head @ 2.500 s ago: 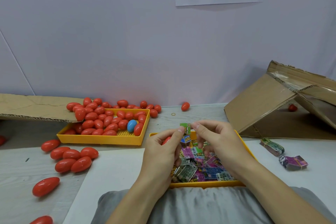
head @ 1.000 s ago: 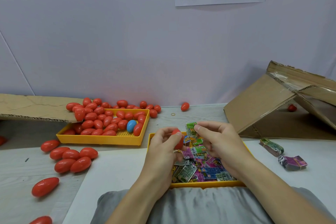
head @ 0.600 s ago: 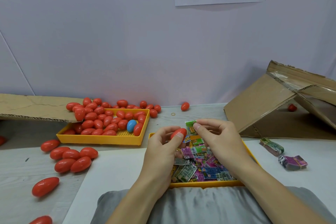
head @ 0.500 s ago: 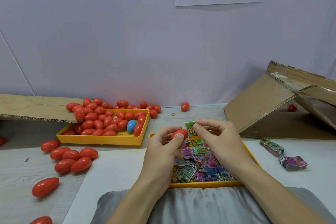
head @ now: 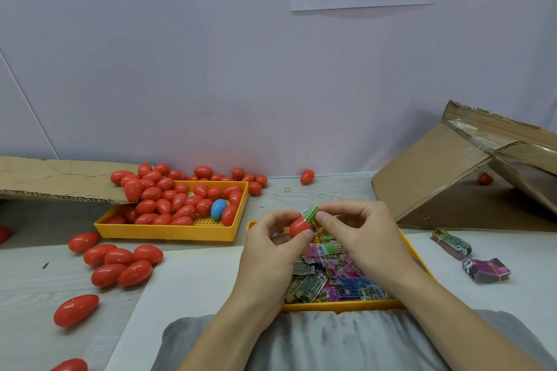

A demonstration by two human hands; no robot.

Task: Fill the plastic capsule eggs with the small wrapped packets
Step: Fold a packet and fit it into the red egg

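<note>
My left hand (head: 269, 245) grips a red capsule egg half (head: 299, 226) between thumb and fingers, above a yellow tray (head: 340, 306) of several colourful wrapped packets (head: 334, 277). My right hand (head: 358, 235) pinches a green wrapped packet (head: 311, 214) whose end touches the open side of the egg half. Both hands meet over the tray's far left corner. How far the packet goes into the egg is hidden by my fingers.
A second yellow tray (head: 168, 230) at the left holds several red eggs and one blue egg (head: 218, 208). Loose red eggs (head: 120, 262) lie on the table's left side. Cardboard sheet (head: 54, 179) at far left, tilted cardboard box (head: 470, 168) at right, two banded packet bundles (head: 470, 259) near it.
The left hand turned the red egg half up into view and raised it toward the green packet. The right hand brought the packet against the egg half.
</note>
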